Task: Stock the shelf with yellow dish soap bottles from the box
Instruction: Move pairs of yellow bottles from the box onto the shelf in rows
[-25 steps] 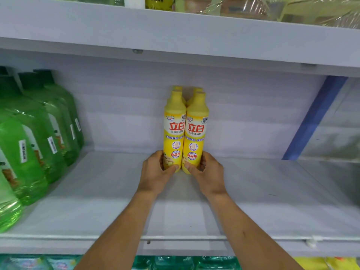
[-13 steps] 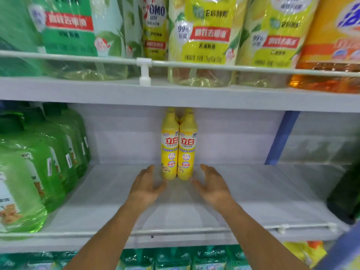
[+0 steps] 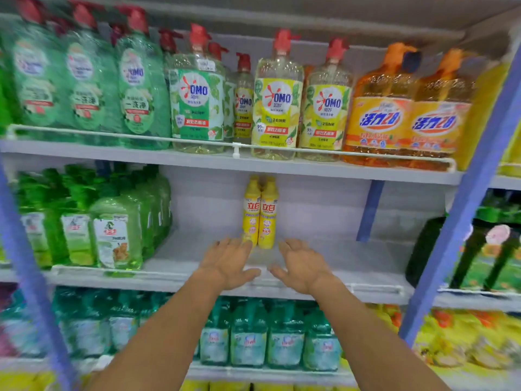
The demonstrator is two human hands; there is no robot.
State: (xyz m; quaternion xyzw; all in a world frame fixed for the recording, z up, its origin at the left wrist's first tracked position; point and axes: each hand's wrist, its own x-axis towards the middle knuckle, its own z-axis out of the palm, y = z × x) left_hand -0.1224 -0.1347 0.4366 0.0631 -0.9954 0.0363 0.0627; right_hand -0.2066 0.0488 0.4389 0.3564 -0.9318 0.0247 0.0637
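Two yellow dish soap bottles point(image 3: 259, 214) stand upright side by side at the back of the middle shelf point(image 3: 324, 261), with more yellow caps just behind them. My left hand point(image 3: 228, 262) hovers open in front of them, near the shelf's front rail. My right hand point(image 3: 303, 268) is open too, a little to the right, fingers spread. Neither hand touches a bottle. The box is out of view.
Green soap bottles point(image 3: 112, 232) fill the left of the middle shelf. Large pump bottles point(image 3: 277, 100) line the shelf above, teal bottles point(image 3: 248, 340) the shelf below. A blue upright post point(image 3: 462, 198) and dark bottles point(image 3: 428, 249) stand at the right.
Both hands let go of the yellow bottles and drew back toward the shelf's front edge. The view has pulled away and tilted up, so more shelves show.
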